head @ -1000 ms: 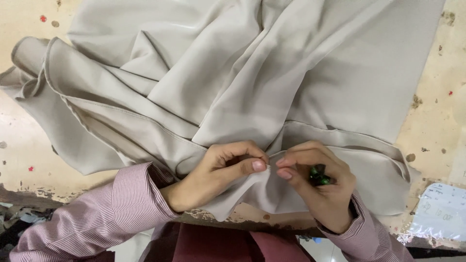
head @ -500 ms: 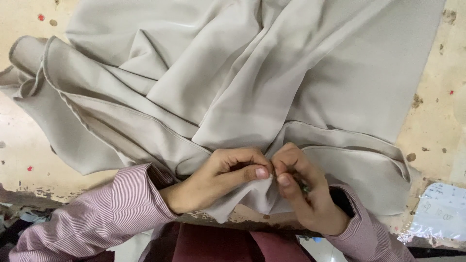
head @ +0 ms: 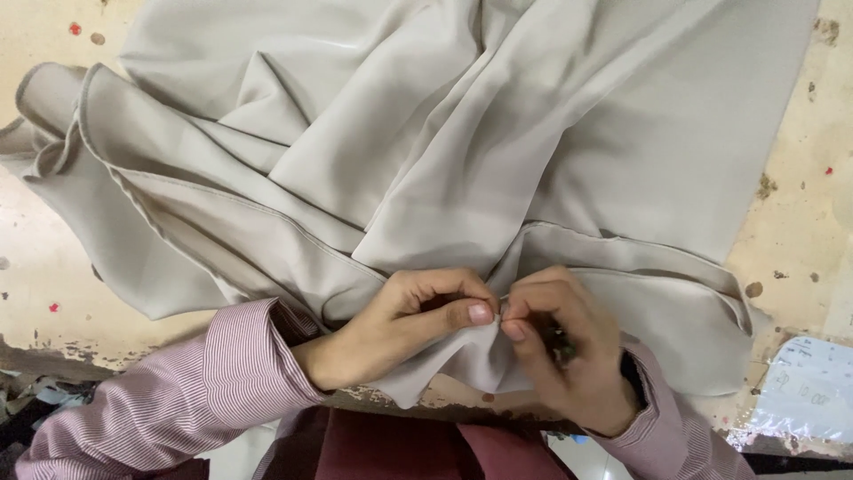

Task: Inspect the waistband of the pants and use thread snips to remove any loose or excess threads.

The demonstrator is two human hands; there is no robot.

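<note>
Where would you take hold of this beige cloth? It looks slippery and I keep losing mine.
At the stitched hem fold nearest the table's front edge, coming from the near side as the left hand and right hand do. The doubled edge is thicker than the loose, draped cloth, so it probably pinches firmer.

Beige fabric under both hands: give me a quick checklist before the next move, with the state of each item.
1. Left hand pinches the beige fabric edge: ok.
2. Right hand pinches the same spot, fingertips meeting: ok.
3. Dark small tool tucked in right palm: there, kind cannot tell.
4. Thread or needle at the pinch: cannot tell.
5. Fabric wholly on the worn table: not ok, a corner hangs over the near edge.
</note>
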